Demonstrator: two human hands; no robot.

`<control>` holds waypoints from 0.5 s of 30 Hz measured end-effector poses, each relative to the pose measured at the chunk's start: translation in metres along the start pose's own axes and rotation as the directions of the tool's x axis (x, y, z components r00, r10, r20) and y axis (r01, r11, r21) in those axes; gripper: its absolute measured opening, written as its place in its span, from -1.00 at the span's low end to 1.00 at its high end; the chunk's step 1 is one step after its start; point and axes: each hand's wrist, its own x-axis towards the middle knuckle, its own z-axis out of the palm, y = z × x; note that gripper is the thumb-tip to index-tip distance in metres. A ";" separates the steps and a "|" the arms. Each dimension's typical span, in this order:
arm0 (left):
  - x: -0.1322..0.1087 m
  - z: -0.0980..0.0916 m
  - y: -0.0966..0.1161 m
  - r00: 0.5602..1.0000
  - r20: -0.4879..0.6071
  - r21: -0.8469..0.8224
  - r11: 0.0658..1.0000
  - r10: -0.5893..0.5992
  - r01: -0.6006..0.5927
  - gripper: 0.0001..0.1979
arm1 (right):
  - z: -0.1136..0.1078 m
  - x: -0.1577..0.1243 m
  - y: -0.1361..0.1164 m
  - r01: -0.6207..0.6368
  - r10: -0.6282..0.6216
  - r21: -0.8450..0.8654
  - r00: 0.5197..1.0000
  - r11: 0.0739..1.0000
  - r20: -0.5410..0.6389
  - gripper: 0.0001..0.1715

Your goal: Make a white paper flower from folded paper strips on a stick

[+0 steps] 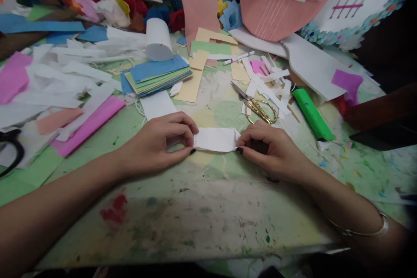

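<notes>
A short strip of white paper (216, 139) is stretched level between my two hands, just above the stained table. My left hand (169, 137) pinches its left end between thumb and fingers. At the other end, my right hand (270, 145) grips the strip the same way, and the paper's corner there looks folded or crumpled. Gold-handled scissors (260, 109) lie just beyond my right hand, blades pointing away to the left. Past my left hand is a white sheet (158, 105), partly under a stack of coloured paper pieces (159, 76).
White paper strips (81, 74) and a pink roll (94, 121) cover the left side. A white cylinder (158, 39) stands behind the stack. To the right lie a green roll (312, 113) and a pen (239, 57). Paper guitar shapes (276, 13) lean at the back. Black scissor handles (13, 150) sit far left.
</notes>
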 end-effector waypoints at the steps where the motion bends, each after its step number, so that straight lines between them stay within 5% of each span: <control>1: 0.000 0.000 0.000 1.000 -0.001 0.001 1.000 -0.004 0.004 -0.92 | 0.000 0.000 0.000 -0.003 0.003 -0.003 1.000 1.000 0.001 -0.92; 15: 0.002 0.003 0.002 0.999 -0.011 0.013 0.999 -0.037 0.037 -0.91 | 0.001 0.001 0.000 -0.035 0.035 0.023 0.999 0.999 -0.024 -0.93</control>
